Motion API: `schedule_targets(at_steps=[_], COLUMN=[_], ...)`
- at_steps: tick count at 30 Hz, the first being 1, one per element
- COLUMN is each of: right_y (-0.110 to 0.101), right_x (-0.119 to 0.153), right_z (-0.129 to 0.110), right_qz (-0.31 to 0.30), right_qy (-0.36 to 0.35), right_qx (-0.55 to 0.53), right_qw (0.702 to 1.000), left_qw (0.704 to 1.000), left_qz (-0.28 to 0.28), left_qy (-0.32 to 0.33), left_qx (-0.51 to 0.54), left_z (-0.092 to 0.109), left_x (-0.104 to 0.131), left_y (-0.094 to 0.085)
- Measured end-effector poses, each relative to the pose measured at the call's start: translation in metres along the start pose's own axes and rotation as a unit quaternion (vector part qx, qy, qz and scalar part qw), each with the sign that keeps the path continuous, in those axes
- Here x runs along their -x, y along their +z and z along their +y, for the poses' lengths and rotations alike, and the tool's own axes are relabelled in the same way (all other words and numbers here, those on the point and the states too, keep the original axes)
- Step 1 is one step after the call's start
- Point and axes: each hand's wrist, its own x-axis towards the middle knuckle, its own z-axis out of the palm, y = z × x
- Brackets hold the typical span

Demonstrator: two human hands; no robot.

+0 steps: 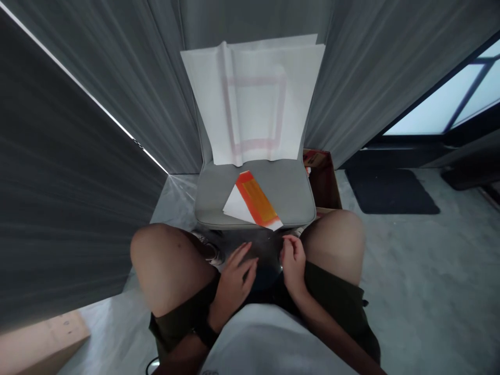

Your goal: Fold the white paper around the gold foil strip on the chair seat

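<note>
- In the head view, the left hand (234, 273) is hovering at lower centre, its fingers loosely spread and holding nothing visible.
- The right hand (294, 260), just right of centre, is curling its fingers inward; whether it is gripping anything is impossible to tell.
- The folded orange-and-white paper strip (255, 198) is lying slantwise at centre, above both hands, on the grey padded chair (291, 182).
- The large creased white paper sheet (255, 112), showing a faint pink rectangular outline, is leaning against the backrest at upper centre.
- The open red-brown cardboard box (326, 179) is standing right of the seat.
</note>
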Motion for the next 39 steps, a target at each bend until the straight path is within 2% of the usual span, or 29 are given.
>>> schedule_targets(at_steps=[2, 5, 8, 10, 13, 16, 19, 21, 23, 25, 27, 28, 30, 32, 34, 37, 39], right_y=[0.004, 0.021, 0.047, 0.061, 0.067, 0.051, 0.033, 0.028, 0.032, 0.042, 0.054, 0.060, 0.067, 0.067, 0.059, 0.040, 0.029], right_x=[0.003, 0.004, -0.001, -0.010, -0.029, -0.045, -0.043, -0.034, -0.026, -0.025, -0.029, -0.032, -0.037, -0.035, -0.026, -0.010, -0.003], right_z=[-0.003, -0.014, -0.027, -0.033, -0.038, -0.038, -0.034, -0.030, -0.028, -0.028, -0.032, -0.033, -0.036, -0.037, -0.035, -0.031, -0.029], right_qz=[-0.022, -0.100, -0.124, -0.097, 0.007, 0.078, 0.092, 0.062, -0.003, -0.061, -0.090, -0.093, -0.080, -0.060, -0.049, -0.051, -0.074], right_qy=[0.120, 0.243, 0.288, 0.272, 0.191, 0.154, 0.169, 0.203, 0.247, 0.263, 0.255, 0.250, 0.239, 0.223, 0.205, 0.202, 0.227], right_qx=[-0.055, -0.108, -0.174, -0.216, -0.246, -0.248, -0.243, -0.230, -0.211, -0.196, -0.181, -0.175, -0.168, -0.175, -0.183, -0.202, -0.252], right_qw=[0.991, 0.959, 0.933, 0.933, 0.950, 0.953, 0.951, 0.950, 0.946, 0.943, 0.945, 0.948, 0.953, 0.957, 0.960, 0.957, 0.938], left_qw=[0.998, 0.995, 0.991, 0.989, 0.985, 0.987, 0.995, 0.987, 0.948, 0.875, 0.801, 0.775, 0.741, 0.724, 0.720, 0.724, 0.733], left_qz=[0.035, 0.070, 0.122, 0.101, 0.041, 0.047, 0.066, 0.073, 0.080, 0.096, 0.115, 0.112, 0.069, 0.027, 0.032, 0.057, 0.057], left_qy=[-0.033, -0.048, -0.055, -0.067, -0.063, -0.065, -0.074, -0.106, -0.186, -0.298, -0.405, -0.447, -0.503, -0.516, -0.504, -0.477, -0.462], left_qx=[0.049, 0.052, -0.019, -0.082, -0.153, -0.137, -0.028, 0.094, 0.244, 0.369, 0.426, 0.432, 0.441, 0.457, 0.476, 0.495, 0.495], left_z=[-0.006, -0.030, -0.054, -0.061, -0.056, -0.042, -0.029, -0.023, -0.019, -0.019, -0.021, -0.022, -0.023, -0.022, -0.018, -0.012, -0.008], left_x=[-0.015, -0.056, -0.095, -0.106, -0.097, -0.069, -0.046, -0.037, -0.034, -0.039, -0.049, -0.055, -0.068, -0.078, -0.083, -0.080, -0.075], left_y=[-0.017, -0.037, -0.036, -0.024, 0.000, 0.017, 0.024, 0.026, 0.025, 0.020, 0.010, 0.003, -0.009, -0.015, -0.014, 0.002, 0.018])
